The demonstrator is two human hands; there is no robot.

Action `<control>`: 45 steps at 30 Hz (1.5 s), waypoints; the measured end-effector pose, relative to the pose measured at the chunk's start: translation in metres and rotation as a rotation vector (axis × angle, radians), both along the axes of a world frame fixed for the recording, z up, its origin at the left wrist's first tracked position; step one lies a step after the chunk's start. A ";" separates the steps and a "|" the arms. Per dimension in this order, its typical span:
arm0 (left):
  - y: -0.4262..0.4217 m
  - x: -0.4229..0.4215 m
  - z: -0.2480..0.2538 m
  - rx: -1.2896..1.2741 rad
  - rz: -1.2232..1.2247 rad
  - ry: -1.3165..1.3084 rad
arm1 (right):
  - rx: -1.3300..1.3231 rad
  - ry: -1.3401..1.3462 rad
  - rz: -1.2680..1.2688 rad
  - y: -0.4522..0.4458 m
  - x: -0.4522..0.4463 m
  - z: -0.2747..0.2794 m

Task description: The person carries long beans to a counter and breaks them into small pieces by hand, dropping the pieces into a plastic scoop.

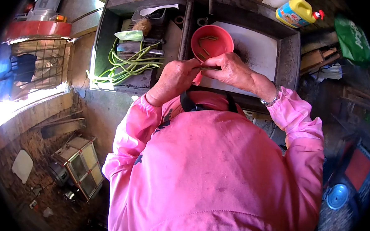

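Near the front rim of a pink bowl (224, 36), my left hand (174, 77) and my right hand (233, 72) meet with pinched fingers. Between my right fingers shows a thin dark green piece, which looks like a bean. What my left fingertips hold is too small to make out. Several short green bean pieces (205, 54) lie in the bowl. Long green beans (131, 66) are heaped at the left, beside a knife (130, 35) with a pale blade and another dark-handled blade (130, 48).
Behind the beans are a brown root-like item (143, 26) and a plastic container with a white spoon (159, 8). A dark wooden frame (288, 58) surrounds the work surface. A yellow bottle (298, 13) and a green bag (354, 40) are at the back right.
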State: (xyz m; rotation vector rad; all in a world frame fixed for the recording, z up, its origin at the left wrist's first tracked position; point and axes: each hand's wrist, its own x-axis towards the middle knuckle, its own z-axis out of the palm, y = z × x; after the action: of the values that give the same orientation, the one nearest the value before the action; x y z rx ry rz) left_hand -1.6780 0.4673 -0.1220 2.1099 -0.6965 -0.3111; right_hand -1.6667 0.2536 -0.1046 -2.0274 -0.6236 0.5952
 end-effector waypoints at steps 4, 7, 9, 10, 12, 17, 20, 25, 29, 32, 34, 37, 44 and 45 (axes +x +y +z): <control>-0.004 -0.004 0.005 0.080 -0.005 -0.141 | -0.012 0.111 0.001 0.003 -0.003 -0.005; -0.004 -0.006 0.007 -0.110 0.041 0.113 | 0.122 0.307 -0.047 0.001 -0.004 -0.007; -0.004 -0.006 0.006 -0.288 0.136 0.372 | 0.234 0.469 -0.079 -0.003 -0.003 -0.004; -0.004 -0.007 0.001 -0.385 0.209 0.490 | 0.313 0.503 -0.120 -0.005 -0.002 -0.001; 0.002 -0.005 -0.010 -0.547 0.372 0.617 | 0.472 0.568 -0.200 -0.009 0.000 0.003; 0.022 0.001 -0.030 -0.826 0.442 0.875 | 0.309 0.248 -0.503 -0.028 0.025 -0.066; 0.018 0.006 -0.041 -1.038 0.413 1.065 | -0.128 -0.173 -0.397 -0.030 0.042 -0.120; 0.012 0.011 -0.052 -1.257 0.326 1.106 | -0.119 -0.411 -0.542 -0.006 0.039 -0.093; 0.004 0.014 -0.049 -1.286 0.359 0.999 | 0.109 0.154 -0.273 0.005 0.010 -0.048; -0.011 0.016 -0.039 -1.333 0.391 0.959 | 0.370 0.282 -0.265 0.024 -0.012 -0.049; -0.022 0.013 -0.023 -1.217 0.436 0.885 | 0.366 0.395 -0.329 0.037 -0.015 -0.054; -0.021 0.010 -0.008 -0.996 0.418 0.754 | 0.371 0.477 -0.366 0.039 -0.013 -0.058; 0.014 0.016 0.003 -0.057 0.141 0.062 | 0.088 0.077 -0.166 0.021 -0.015 -0.034; 0.014 0.017 0.006 0.045 0.067 0.042 | 0.055 -0.013 -0.113 0.018 -0.014 -0.034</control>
State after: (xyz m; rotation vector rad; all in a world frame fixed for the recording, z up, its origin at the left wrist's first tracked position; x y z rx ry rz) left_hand -1.6612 0.4814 -0.1161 2.1580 -0.5977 -0.3361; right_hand -1.6806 0.2718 -0.1391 -2.0019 -0.5237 0.4934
